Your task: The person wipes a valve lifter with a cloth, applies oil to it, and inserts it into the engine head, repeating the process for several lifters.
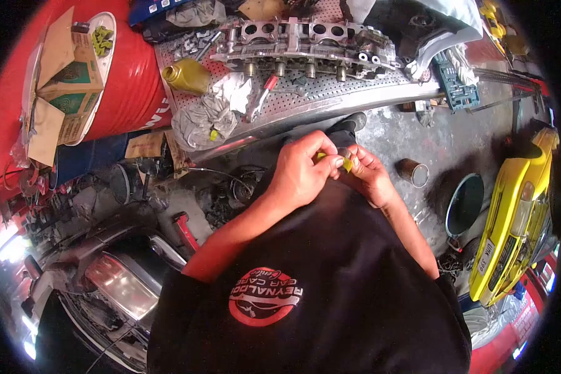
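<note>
Left hand (pixel 300 171) and right hand (pixel 369 174) together before the chest, fingers curled tight, pinching one small yellow-green soft piece (pixel 346 164), near one perforated metal bench (pixel 355 87), one ribbed grey cylinder head (pixel 305 40)

Your hands meet close in front of your torso, mid-frame. Your left hand (pixel 302 173) has its back toward the camera, fingers curled inward, with thumb and forefinger pinched tight at the tips. Your right hand (pixel 371 176) is knuckles up, fingertips closed and touching the left hand's fingertips. The left forearm (pixel 243 227) is bare and comes in from the lower left, wrist about straight. The right forearm (pixel 411 234) is bare and rises more steeply from the lower right, wrist bent slightly inward. Short black sleeves cover both upper arms.
</note>
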The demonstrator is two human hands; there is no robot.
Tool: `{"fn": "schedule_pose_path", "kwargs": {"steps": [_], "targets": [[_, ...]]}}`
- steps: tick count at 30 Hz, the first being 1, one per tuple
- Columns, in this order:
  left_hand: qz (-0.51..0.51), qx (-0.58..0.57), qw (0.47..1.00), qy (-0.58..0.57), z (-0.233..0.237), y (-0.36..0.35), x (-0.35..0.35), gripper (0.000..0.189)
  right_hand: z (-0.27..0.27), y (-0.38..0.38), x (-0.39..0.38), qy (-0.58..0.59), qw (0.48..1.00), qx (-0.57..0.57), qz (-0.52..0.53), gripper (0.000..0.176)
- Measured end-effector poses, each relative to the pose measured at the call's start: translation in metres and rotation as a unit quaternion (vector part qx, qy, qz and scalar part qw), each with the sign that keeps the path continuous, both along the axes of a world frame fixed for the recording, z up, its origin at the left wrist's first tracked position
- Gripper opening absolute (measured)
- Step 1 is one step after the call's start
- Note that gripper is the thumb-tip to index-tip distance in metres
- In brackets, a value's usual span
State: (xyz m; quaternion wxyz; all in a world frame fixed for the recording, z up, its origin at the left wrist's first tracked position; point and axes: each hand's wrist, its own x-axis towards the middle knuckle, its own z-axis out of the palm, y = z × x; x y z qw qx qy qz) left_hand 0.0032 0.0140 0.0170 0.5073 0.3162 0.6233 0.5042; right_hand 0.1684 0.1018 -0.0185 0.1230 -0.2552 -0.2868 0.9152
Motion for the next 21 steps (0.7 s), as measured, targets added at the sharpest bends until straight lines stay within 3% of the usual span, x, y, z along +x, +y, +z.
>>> {"fn": "schedule_pose_path", "kwargs": {"steps": [3,4,7,17,18,21], "targets": [[-0.012,-0.039,0.996,0.073,0.011,0.005,-0.01,0.011,0.002,0.001,-0.003,-0.012,1.0,0.007,-0.001,0.019],[-0.047,-0.036,0.998,0.009,-0.004,0.003,-0.014,0.012,0.002,0.002,-0.003,-0.015,1.0,0.007,0.003,0.018],[-0.071,-0.041,0.978,0.192,0.006,-0.001,-0.018,0.015,0.001,-0.001,-0.001,-0.035,0.999,-0.01,-0.021,0.019],[0.021,0.025,0.984,0.176,0.01,-0.018,-0.047,0.021,-0.005,0.008,-0.002,0.019,0.997,-0.063,-0.036,0.026],[-0.018,-0.068,0.984,0.161,0.012,-0.019,-0.054,0.027,-0.006,0.009,-0.001,0.03,0.995,-0.087,-0.042,0.027],[-0.065,-0.032,0.866,0.494,-0.032,-0.024,-0.063,0.029,-0.01,0.009,-0.002,0.058,0.988,-0.131,-0.049,0.03]]}}
